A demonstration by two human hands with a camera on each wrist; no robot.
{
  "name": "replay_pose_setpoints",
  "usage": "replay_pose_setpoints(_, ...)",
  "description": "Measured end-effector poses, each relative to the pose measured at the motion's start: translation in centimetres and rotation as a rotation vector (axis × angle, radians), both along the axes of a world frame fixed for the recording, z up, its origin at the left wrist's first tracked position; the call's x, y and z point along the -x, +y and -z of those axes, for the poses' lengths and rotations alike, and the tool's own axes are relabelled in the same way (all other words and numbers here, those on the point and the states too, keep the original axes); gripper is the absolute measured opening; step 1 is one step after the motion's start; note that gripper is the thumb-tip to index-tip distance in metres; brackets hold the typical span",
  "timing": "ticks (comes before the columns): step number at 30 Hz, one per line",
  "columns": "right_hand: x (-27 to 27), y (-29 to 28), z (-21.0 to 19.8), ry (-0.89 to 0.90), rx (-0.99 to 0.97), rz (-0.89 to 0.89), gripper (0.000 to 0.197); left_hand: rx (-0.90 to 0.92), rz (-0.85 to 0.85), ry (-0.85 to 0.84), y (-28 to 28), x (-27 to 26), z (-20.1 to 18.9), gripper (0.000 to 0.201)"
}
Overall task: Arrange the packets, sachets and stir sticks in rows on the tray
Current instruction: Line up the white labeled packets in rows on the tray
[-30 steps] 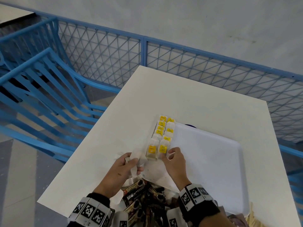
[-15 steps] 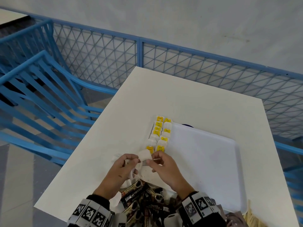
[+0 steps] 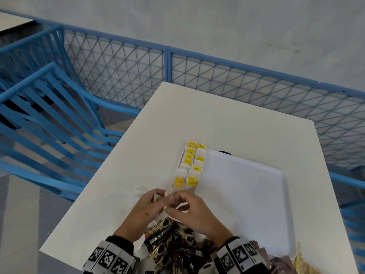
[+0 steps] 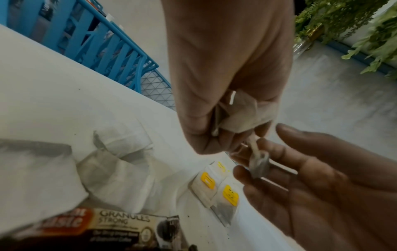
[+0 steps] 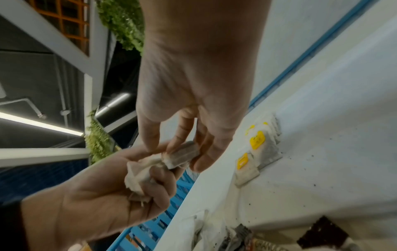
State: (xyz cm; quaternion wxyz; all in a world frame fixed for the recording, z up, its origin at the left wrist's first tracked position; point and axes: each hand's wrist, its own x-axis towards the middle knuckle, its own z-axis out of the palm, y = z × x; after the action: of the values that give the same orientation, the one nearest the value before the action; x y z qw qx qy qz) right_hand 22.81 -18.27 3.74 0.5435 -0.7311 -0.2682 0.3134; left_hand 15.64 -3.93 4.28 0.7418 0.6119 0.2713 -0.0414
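**Two hands working a tea bag above the near left corner of the tray**

The left hand [image 3: 147,209] is closed round a bunch of white paper tea bags [image 5: 139,173]; its fingers curl over the crumpled paper. The right hand [image 3: 192,211] pinches one greyish tea bag [image 5: 182,156] between thumb and fingertips, touching the bunch. Both hands hover just over the near left corner of the white rectangular plastic tray [image 3: 246,194], which lies on the white tabletop [image 3: 227,119].

Along the tray's left edge, two rows of white tea bags with yellow paper tags [image 3: 192,165] run away from the viewer, overlapping; the tags' small dark print is too small to read. Loose white tea bags [image 4: 120,163] lie on the tabletop left of the tray.

At the near edge sits a pile of dark brown coffee sachets [image 3: 169,246]; one reads "GRANULES STRONG", with part of a red-banded brand name ending "...SIC" [image 4: 64,222]. Pale wooden stir sticks [image 3: 300,263] lie at the near right. A blue metal mesh railing [image 3: 217,76] stands behind.
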Motion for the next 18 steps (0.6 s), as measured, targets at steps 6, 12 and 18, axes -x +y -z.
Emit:
replay_pose_setpoints(6, -0.9, -0.4, 0.8, 0.320, -0.016, 0.089, 0.017, 0.061, -0.046, 0.006, 0.7, 0.7, 0.2, 0.020)
replay_pose_setpoints(12, -0.6, 0.0, 1.8, 0.343, 0.103, 0.055, 0.019, 0.026, -0.077, 0.049, 0.8, 0.7, 0.5, 0.019)
replay_pose_setpoints(18, -1.3, 0.0, 3.5, 0.346, 0.153, 0.332, 0.024, 0.142, -0.188, 0.072, 1.5, 0.9, 0.7, 0.018)
